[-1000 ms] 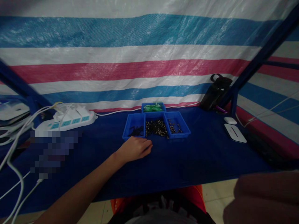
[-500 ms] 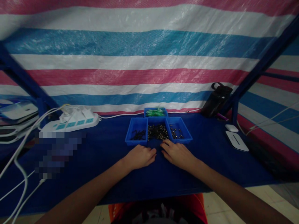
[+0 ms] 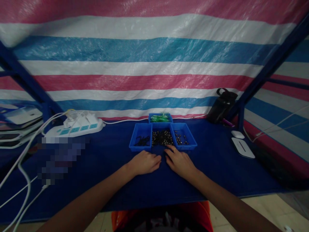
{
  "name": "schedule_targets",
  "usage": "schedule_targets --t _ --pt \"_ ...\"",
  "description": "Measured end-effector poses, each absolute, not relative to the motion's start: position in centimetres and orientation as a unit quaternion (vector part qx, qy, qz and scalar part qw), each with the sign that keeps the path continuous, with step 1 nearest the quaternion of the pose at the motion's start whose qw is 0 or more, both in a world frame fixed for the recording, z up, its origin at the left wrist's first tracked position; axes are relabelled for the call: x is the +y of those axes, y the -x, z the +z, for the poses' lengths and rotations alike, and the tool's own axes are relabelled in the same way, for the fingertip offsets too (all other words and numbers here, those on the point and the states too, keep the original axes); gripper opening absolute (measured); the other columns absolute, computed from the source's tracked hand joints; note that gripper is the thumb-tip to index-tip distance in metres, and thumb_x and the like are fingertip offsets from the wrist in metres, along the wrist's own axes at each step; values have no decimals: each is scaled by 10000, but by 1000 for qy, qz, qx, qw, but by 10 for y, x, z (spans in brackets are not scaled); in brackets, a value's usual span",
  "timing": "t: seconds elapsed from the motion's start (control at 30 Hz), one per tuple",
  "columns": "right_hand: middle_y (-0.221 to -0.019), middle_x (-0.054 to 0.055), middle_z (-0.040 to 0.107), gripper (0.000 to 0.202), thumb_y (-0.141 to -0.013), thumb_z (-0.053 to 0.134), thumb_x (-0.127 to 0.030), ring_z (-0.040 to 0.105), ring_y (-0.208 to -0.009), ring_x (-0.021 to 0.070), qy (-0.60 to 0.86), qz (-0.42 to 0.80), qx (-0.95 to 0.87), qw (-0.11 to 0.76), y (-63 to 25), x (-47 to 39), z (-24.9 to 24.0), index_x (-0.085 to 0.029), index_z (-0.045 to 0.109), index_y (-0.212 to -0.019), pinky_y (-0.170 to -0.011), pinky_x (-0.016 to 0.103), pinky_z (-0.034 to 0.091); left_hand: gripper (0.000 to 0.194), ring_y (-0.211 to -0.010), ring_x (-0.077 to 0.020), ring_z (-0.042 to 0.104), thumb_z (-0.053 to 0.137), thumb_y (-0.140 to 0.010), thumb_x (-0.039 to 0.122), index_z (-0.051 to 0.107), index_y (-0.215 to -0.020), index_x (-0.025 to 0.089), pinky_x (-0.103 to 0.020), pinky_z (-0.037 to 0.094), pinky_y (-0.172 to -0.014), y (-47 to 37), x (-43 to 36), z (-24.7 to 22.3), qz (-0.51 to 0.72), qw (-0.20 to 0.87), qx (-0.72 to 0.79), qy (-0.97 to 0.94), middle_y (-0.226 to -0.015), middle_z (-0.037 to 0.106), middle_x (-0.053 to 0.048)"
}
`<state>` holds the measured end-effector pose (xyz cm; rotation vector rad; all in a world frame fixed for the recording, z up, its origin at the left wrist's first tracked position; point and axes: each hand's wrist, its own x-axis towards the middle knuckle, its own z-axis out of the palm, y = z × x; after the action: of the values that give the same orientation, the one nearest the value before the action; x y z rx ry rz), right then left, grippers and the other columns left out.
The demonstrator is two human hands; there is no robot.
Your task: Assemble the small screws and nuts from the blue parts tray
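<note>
My left hand rests on the blue table in front of the left blue tray, its fingers curled together; whether anything is inside them is hidden. My right hand lies on the table with its fingers apart and nothing seen in it, fingertips near the front of the middle tray. Dark thin pieces lie in the left tray. Many small black and brass-coloured parts fill the middle tray. Fewer small metal parts lie in the right tray. Behind sits a small tray with green items.
A white power strip with plugs and cables is at the left, near stacked items. A black bottle stands at the back right. A white box and a small white case lie at the right.
The camera view has shifted slightly. My right hand has moved a little left, with its fingers still near the middle tray. My left hand stays in place.
</note>
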<state>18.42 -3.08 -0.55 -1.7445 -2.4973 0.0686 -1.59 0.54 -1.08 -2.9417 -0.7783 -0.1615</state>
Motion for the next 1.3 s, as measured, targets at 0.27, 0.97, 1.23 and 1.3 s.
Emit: schedule_targets --t 0.27,0.97,1.23,1.3 --pt "-1421 62 435 325 -951 381 -310 629 -1009 209 583 43 -810 49 -187 -27 -2 -256 591 -1192 -849 335 513 179 -611 -161 638 429 -934 257 506 -793 176 -240 435 -551 17 5 -10 -65 32 -256 964 -693 639 -16" --pt "-1388 136 469 344 -931 321 -151 682 -737 175 590 -65 -804 -30 -186 -34 -1 -195 574 -1160 -597 268 528 178 -608 -159 634 446 -929 268 514 -789 182 -236 435 -543 17 5 -7 -54 27 -260 964 -690 642 -5" --pt "-1237 126 577 317 -934 350 -157 681 -739 187 595 -69 -800 -36 -188 -31 -6 -207 528 -1192 -585 258 512 183 -601 -171 640 439 -931 270 517 -792 181 -251 432 -532 17 5 -7 -58 35 -256 964 -696 645 -10" --pt "-1214 114 589 317 -937 342 -157 681 -752 198 590 -67 -804 -38 -187 -31 -4 -207 531 -1186 -581 267 513 181 -604 -174 640 434 -932 266 515 -793 182 -253 433 -534 17 5 -8 -57 37 -255 965 -699 647 -9"
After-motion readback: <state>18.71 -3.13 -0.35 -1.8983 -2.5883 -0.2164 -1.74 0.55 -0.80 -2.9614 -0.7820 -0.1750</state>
